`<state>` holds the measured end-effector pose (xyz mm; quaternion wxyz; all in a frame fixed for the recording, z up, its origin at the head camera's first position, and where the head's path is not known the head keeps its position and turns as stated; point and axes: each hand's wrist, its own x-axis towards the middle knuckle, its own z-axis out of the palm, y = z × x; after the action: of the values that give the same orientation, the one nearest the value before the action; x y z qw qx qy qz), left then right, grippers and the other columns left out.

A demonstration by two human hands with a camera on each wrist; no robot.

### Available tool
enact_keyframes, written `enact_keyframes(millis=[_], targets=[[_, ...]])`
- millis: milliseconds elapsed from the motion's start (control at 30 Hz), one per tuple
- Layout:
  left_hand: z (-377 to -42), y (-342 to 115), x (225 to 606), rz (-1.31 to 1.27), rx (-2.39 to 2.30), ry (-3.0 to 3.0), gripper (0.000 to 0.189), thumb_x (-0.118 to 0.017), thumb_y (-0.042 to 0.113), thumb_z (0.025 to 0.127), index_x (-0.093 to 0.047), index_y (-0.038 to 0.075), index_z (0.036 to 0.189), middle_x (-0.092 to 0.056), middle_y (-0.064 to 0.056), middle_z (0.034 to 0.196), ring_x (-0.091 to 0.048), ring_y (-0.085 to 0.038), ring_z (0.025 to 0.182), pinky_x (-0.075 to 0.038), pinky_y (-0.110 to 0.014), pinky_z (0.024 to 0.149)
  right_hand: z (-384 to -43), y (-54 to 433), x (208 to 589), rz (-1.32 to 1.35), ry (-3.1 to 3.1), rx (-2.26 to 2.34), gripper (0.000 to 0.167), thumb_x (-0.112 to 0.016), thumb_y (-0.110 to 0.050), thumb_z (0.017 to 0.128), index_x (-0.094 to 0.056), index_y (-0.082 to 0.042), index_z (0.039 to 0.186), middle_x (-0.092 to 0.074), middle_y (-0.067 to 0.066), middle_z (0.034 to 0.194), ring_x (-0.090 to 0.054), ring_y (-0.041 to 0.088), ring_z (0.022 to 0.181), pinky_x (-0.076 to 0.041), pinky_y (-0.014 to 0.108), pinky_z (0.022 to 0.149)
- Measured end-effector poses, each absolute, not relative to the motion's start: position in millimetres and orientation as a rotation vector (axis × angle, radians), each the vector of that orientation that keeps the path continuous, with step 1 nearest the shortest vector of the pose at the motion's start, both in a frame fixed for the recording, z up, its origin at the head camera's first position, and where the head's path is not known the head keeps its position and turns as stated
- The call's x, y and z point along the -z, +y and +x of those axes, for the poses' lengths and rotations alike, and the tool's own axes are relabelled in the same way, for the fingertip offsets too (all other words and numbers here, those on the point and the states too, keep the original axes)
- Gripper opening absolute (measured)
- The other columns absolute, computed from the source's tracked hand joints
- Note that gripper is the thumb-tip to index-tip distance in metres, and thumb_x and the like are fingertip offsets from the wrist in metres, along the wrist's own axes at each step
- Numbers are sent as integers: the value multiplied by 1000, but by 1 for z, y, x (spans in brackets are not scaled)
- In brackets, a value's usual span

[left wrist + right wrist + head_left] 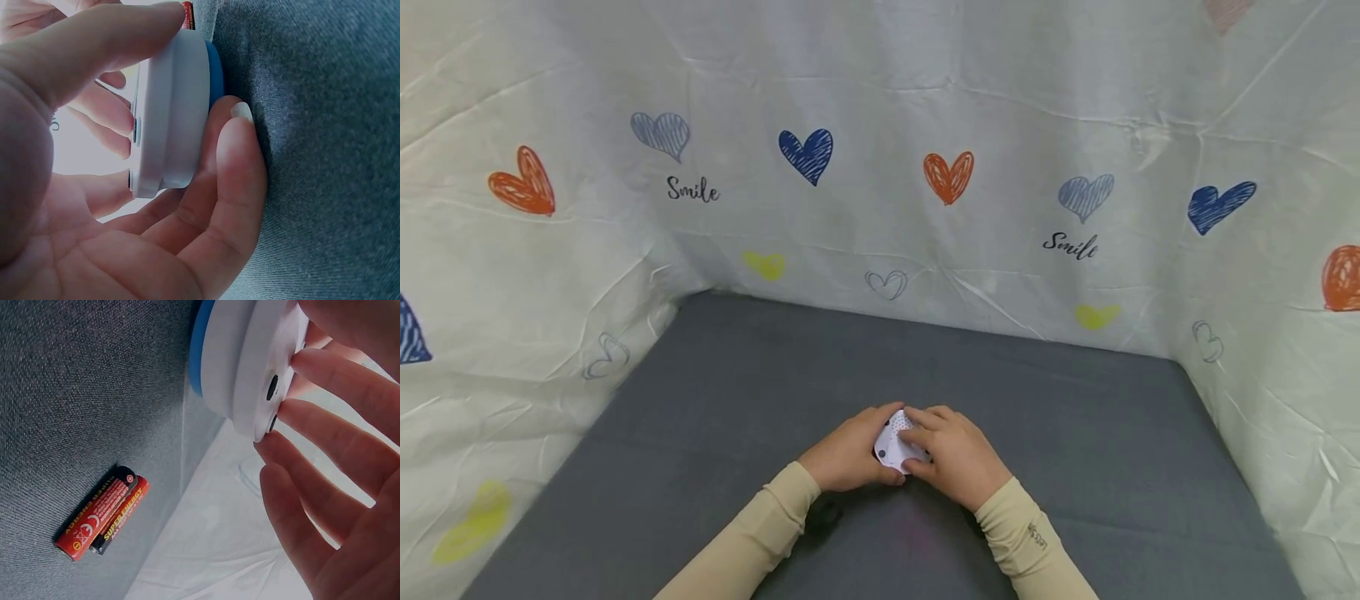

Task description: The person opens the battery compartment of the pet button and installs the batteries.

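Observation:
A small rounded white device (891, 446) with a dotted patch and dark round spots on its face is between both hands, low over the grey table. Its blue base (216, 74) shows in the left wrist view, turned toward the cloth. My left hand (853, 454) grips it, thumb on one side and fingers curled round the other. From the right, my right hand (958, 454) holds its face and rim with thumb and bent fingertips. Two red-and-black AA batteries, a nearer battery (94, 515) and a farther battery (122, 515), lie side by side beyond the device.
Grey cloth covers the table (1075, 442). A white sheet (865, 75) printed with hearts and "Smile" hangs along the back and both sides. Something dark (823, 517) sits under the left wrist, its kind unclear.

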<state>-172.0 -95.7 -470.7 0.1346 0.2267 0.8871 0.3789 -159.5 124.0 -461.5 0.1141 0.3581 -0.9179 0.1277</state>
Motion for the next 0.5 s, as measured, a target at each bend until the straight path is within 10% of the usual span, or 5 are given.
enact_keyframes(millis=[500], targets=[[-172,-95,473,682,-1096,2588,98,-94,22,80,-44,6,163,-62,-18,145,-62,-24,115,-51,-48,97,-160,123,469,1074,-2547,-351,40,-93,-27,79,-82,-19,116,-76,6,130,-71,24,116,-59,42,96]])
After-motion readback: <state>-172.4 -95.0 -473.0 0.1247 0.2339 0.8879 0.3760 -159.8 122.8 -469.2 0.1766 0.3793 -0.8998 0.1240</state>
